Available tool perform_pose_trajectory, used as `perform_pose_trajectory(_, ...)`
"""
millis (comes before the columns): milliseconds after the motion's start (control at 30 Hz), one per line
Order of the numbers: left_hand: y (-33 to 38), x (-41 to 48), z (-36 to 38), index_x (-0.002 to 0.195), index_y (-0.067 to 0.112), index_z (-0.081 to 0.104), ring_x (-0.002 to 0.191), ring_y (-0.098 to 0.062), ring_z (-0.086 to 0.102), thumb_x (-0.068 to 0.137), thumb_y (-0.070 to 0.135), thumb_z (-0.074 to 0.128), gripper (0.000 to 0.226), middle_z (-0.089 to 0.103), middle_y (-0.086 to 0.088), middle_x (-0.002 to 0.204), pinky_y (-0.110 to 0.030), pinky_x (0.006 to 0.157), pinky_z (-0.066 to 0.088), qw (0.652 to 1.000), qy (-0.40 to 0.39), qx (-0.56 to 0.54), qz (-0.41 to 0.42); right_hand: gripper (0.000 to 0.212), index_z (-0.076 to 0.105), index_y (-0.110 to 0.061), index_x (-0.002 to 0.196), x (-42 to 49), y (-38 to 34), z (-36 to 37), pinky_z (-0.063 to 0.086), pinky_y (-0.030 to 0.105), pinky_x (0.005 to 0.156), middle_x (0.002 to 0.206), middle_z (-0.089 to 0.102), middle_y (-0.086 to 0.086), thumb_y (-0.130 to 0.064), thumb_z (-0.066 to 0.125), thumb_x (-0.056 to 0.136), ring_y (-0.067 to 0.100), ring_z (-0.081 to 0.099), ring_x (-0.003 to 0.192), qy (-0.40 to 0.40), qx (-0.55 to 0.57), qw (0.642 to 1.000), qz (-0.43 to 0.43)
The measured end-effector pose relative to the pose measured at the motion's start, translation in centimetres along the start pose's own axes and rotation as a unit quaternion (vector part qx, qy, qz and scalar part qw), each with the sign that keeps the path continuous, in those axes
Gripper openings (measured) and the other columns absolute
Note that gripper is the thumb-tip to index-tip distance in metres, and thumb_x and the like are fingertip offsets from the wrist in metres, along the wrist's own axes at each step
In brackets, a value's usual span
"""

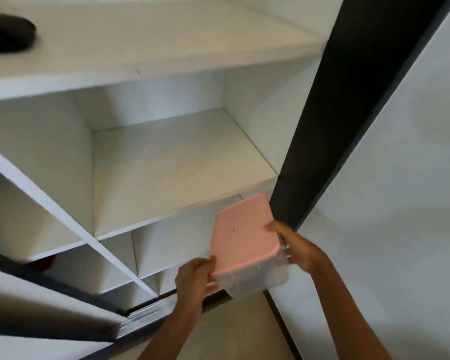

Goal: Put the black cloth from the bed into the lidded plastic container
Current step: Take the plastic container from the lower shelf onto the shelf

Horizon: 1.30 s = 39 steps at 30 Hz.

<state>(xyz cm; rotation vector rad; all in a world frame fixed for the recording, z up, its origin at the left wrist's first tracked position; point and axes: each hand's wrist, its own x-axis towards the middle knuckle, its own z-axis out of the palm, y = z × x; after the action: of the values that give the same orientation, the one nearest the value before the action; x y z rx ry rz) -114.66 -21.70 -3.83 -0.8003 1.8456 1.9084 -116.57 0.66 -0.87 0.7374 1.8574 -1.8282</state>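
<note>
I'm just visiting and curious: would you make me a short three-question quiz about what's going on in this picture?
1. True or false: the pink lid is off the clear plastic container.
2. Which hands hold the container? A) left only B) right only C) both
3. Fill in: a dark object lies on the ____ shelf of the white shelving.

Key:
1. False; the lid sits on the container.
2. C; the left hand grips the near-left edge and the right hand the right side.
3. Top. It is too blurred to identify.
</note>
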Motion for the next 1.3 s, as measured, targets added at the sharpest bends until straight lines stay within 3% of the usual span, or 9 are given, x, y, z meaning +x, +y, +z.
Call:
perform_pose_trajectory(233,1.8,-9.0,-2.3,0.064,0.016,0.071,0.07,-0.017,0.069,0.076,0.015,0.074,0.012,0.074,0.0,0.064,-0.023,0.053,0.056,0.989,-0.008,0.033,0.147,0.087,0.03,-0.046,0.126,-10.3,-0.7,0.0,0.053,0.035,0.074,0.111,0.056,-0.009,-0.059,0.063,0.047,0.016,0.058,0.098,0.015,0.028,0.994,-0.104)
perform_pose_trajectory(367,4.5,-12.5,-1.7,0.065,0.025,0.074,0.064,-0.012,0.068,0.077,0.01,0.073,0.019,0.073,0.003,0.062,-0.024,0.057,0.057,0.967,-0.017,0.035,0.25,0.093,0.031,-0.043,0.131,-12.7,-3.7,-1.4,0.052,0.047,0.086,0.122,0.054,-0.004,-0.042,0.069,0.046,0.025,0.057,0.112,0.024,0.008,0.968,-0.249)
perform_pose_trajectory(500,10.4,-15.1,-1.1,0.077,0.048,0.07,0.064,0.003,0.063,0.081,0.021,0.07,0.026,0.071,0.027,0.067,-0.02,0.065,0.054,0.896,0.035,0.048,0.44,0.081,0.034,-0.05,0.131,-16.4,-9.2,-2.0,0.057,0.029,0.079,0.123,0.055,-0.02,-0.038,0.068,0.058,0.01,0.059,0.112,0.017,0.005,0.908,-0.419)
perform_pose_trajectory(667,20.5,-16.5,-1.5,0.105,0.034,0.068,0.073,0.012,0.063,0.081,0.035,0.06,0.025,0.067,0.036,0.081,-0.012,0.068,0.052,0.808,0.08,0.021,0.583,0.088,0.023,-0.033,0.142,-18.8,-17.6,0.0,0.051,0.045,0.094,0.139,0.046,0.002,-0.036,0.065,0.065,0.021,0.053,0.123,0.004,0.036,0.836,-0.547)
perform_pose_trajectory(900,34.9,-12.6,-2.3,0.101,0.009,0.073,0.088,-0.028,0.065,0.088,0.021,0.051,0.028,0.07,-0.004,0.09,-0.048,0.084,0.055,0.821,0.157,0.042,0.547,0.083,0.005,-0.035,0.148,-15.3,-27.9,4.8,0.036,0.052,0.109,0.148,0.038,0.009,-0.044,0.058,0.085,0.028,0.044,0.13,0.041,0.048,0.872,-0.486)
perform_pose_trajectory(1033,40.7,-9.6,-3.6,0.071,0.013,0.068,0.078,-0.027,0.059,0.085,0.013,0.054,0.019,0.065,-0.012,0.094,-0.044,0.084,0.056,0.868,0.145,0.08,0.469,0.094,0.01,-0.021,0.15,-13.7,-30.7,7.4,0.042,0.049,0.106,0.15,0.035,0.014,-0.061,0.057,0.079,0.033,0.043,0.13,0.098,-0.008,0.905,-0.414)
perform_pose_trajectory(1133,44.0,-7.6,-5.0,0.079,0.012,0.064,0.075,-0.025,0.056,0.086,0.018,0.059,0.011,0.06,-0.01,0.095,-0.034,0.065,0.056,0.878,0.147,0.142,0.432,0.106,0.021,-0.006,0.145,-13.2,-32.3,9.2,0.049,0.047,0.098,0.141,0.045,0.016,-0.077,0.05,0.072,0.034,0.053,0.119,0.134,-0.098,0.914,-0.371)
perform_pose_trajectory(1233,46.3,-5.3,-6.4,0.1,0.004,0.065,0.077,-0.024,0.054,0.087,0.016,0.056,0.02,0.058,-0.014,0.093,-0.024,0.053,0.044,0.884,0.151,0.189,0.399,0.082,0.053,-0.004,0.107,-12.2,-33.9,10.2,0.048,0.033,0.064,0.099,0.06,0.011,-0.079,0.041,0.075,0.028,0.062,0.088,0.202,-0.27,0.862,-0.379)
perform_pose_trajectory(1300,47.3,-4.0,-7.1,0.099,0.005,0.065,0.074,-0.022,0.051,0.088,0.015,0.055,0.018,0.056,-0.014,0.093,-0.024,0.054,0.042,0.886,0.138,0.23,0.378,0.058,0.045,-0.015,0.063,-11.7,-34.7,10.5,0.029,0.026,0.048,0.064,0.048,0.001,-0.07,0.047,0.08,0.02,0.049,0.06,0.235,-0.348,0.811,-0.408)
